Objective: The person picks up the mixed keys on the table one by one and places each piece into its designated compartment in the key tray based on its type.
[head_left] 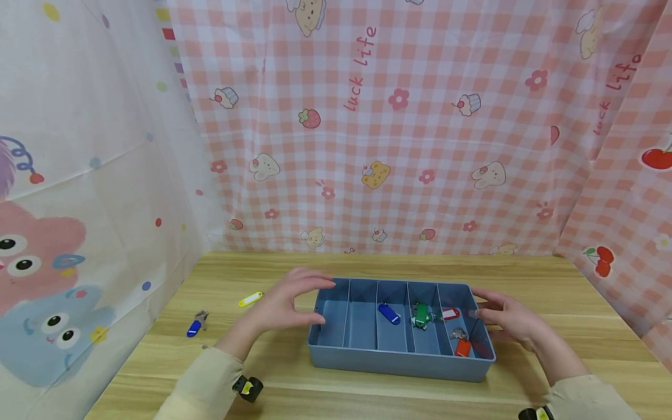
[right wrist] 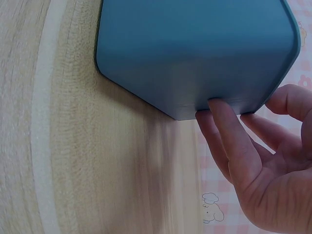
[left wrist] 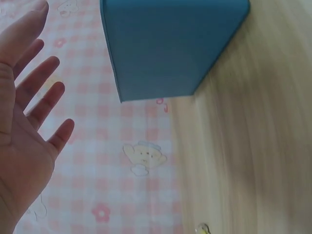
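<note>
A blue-grey divided box [head_left: 399, 363] stands on the table, its compartments side by side. My right hand [head_left: 511, 321] grips its right end wall, thumb over the rim and fingertips against the outside [right wrist: 219, 105]. Off the left end, my left hand [head_left: 286, 300] is held with thumb and fingers spread; the left wrist view shows it apart from the box. Inside the box, a blue key tag [head_left: 389, 314] lies in the middle compartment and a green key tag [head_left: 422, 315] with keys in the one to its right. The rightmost compartment holds a red key tag [head_left: 450, 314] and an orange-red key tag [head_left: 462, 348].
On the wooden table [head_left: 283, 385], left of the box, lie a yellow key tag [head_left: 251, 299] and another blue key tag [head_left: 194, 328] with keys. A small metal piece shows beside the left sleeve. Patterned curtains [head_left: 388, 140] hang behind and on both sides.
</note>
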